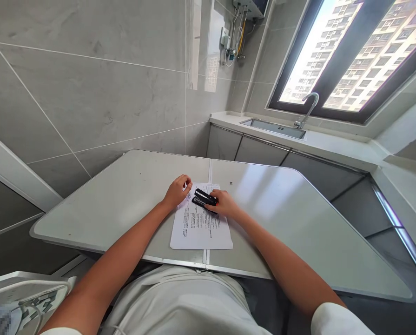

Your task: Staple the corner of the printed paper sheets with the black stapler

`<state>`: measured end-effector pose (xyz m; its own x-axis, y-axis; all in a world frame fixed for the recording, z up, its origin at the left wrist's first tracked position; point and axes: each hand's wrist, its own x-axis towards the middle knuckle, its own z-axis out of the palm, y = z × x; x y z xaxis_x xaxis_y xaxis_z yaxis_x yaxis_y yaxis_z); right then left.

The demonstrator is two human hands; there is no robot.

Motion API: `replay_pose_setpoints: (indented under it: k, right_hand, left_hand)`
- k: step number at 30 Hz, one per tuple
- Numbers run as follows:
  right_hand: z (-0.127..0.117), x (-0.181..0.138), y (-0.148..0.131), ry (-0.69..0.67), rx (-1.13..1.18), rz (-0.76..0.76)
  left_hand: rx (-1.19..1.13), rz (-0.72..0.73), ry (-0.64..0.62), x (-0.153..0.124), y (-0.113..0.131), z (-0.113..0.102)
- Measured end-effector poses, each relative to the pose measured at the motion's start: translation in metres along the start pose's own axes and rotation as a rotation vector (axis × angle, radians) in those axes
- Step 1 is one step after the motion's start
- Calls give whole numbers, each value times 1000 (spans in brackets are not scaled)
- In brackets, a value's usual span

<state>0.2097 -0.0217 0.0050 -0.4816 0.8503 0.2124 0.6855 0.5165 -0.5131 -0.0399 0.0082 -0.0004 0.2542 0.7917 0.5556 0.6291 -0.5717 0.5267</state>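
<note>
A black stapler [205,199] is in my right hand [223,203], its jaws parted and pointing left over the paper. A bit of red shows on it beside my fingers. Beneath it, a printed sheet or thin stack of paper [201,237] lies flat on the table and reaches close to the front edge. My left hand [178,190] rests on its side at the paper's upper left edge. Its fingers are loosely curled, a gap shows between thumb and fingertips, and nothing is visible in it. Whether it touches the paper, I cannot tell.
The pale folding table [99,209] has a metal seam down its middle. A tiny dark item [231,183] lies right of the paper. Behind stand a counter [336,145], a sink [275,129] and a faucet [308,109]. A white rack [26,284] is at lower left.
</note>
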Motion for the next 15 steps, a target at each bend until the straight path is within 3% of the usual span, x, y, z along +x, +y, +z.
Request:
replay_pose_setpoints:
  k: [7, 11, 15]
  right_hand:
    - [-53, -17, 33, -400, -49, 87]
    - [-88, -33, 61, -479, -62, 215]
    - [-115, -45, 82, -602, 166, 272]
  left_hand:
    - [-6, -33, -76, -2, -2, 2]
    - [-16, -66, -108, -3, -3, 2]
    - [-42, -87, -115, -3, -2, 2]
